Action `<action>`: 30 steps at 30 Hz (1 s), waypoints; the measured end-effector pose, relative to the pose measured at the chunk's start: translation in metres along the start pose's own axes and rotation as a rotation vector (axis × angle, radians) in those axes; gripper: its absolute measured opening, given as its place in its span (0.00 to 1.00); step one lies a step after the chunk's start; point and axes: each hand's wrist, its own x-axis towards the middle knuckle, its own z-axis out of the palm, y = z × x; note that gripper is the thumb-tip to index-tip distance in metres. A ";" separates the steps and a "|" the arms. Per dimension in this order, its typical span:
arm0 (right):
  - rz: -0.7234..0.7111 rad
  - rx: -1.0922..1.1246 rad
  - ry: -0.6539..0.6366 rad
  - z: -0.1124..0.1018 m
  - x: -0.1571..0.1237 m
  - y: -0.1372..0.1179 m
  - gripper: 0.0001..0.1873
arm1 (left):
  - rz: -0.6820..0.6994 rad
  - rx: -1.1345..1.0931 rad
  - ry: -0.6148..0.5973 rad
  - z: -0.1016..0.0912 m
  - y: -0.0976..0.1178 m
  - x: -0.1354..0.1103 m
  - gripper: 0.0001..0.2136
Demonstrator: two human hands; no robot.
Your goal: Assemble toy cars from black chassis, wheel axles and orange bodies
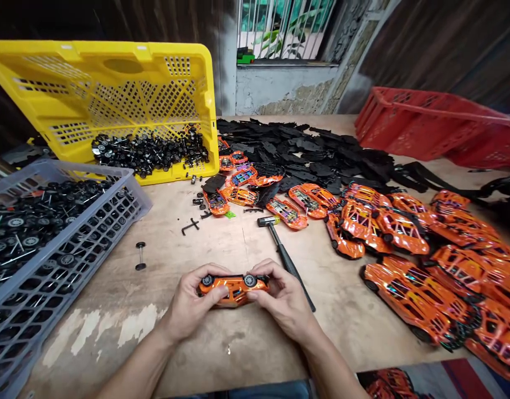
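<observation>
I hold an orange toy car point(233, 288) on its side between both hands, just above the wooden table point(167, 233). Its two black wheels face up toward me. My left hand point(192, 305) grips the car's left end, fingers curled around it. My right hand point(282, 299) grips the right end the same way. A small hammer point(284, 256) with a black handle lies on the table right behind my right hand. A loose wheel axle point(140, 255) lies to the left of my hands.
A grey basket point(76, 244) of wheel axles sits at left, a tipped yellow crate point(113, 94) with more wheels behind it. Black chassis plates point(313, 149) pile at the back. Several orange car bodies point(412, 249) cover the right side. A red crate point(429, 127) stands far right.
</observation>
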 end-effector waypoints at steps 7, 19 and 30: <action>-0.296 -0.386 -0.134 -0.006 0.000 -0.040 0.10 | 0.203 0.528 -0.347 -0.045 0.048 0.003 0.19; -0.353 -0.478 -0.103 0.020 0.006 -0.063 0.13 | 0.340 0.491 -0.188 0.002 0.061 -0.014 0.08; -0.522 -0.838 0.174 0.047 0.026 -0.057 0.22 | 0.385 0.565 0.093 0.037 0.050 -0.019 0.08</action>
